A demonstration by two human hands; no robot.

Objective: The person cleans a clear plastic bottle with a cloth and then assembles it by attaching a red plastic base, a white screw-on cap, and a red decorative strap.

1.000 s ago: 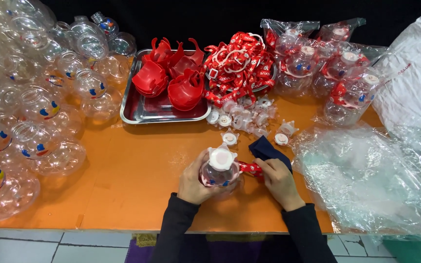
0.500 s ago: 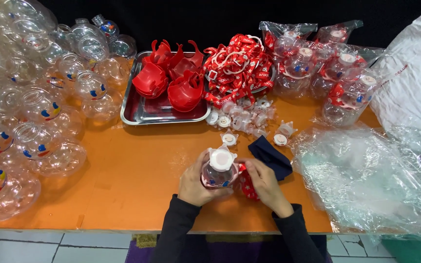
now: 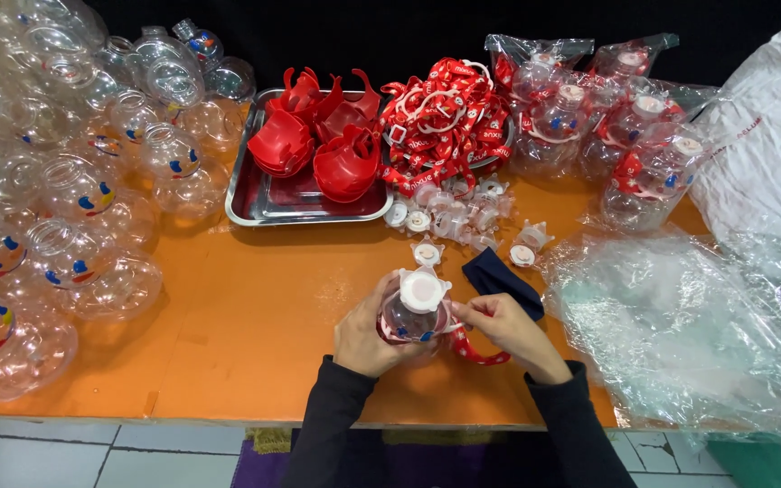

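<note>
Clear bottle, white cap: left hand clamped round body. Red strap: right hand pinches it at neck. Best practice, judged: hold bottle steady, seat strap evenly.

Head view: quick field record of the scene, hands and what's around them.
left hand: wrapped around a clear round bottle
bottle cap: white cap on top
right hand: fingers on a red strap at the bottle's side
behind hands: dark blue cloth, loose white caps
steel tray: red plastic parts
strap pile: red and white, right of the tray
left side: empty clear bottles, many
right side: bagged bottles, clear plastic bags
surface: orange table
</note>
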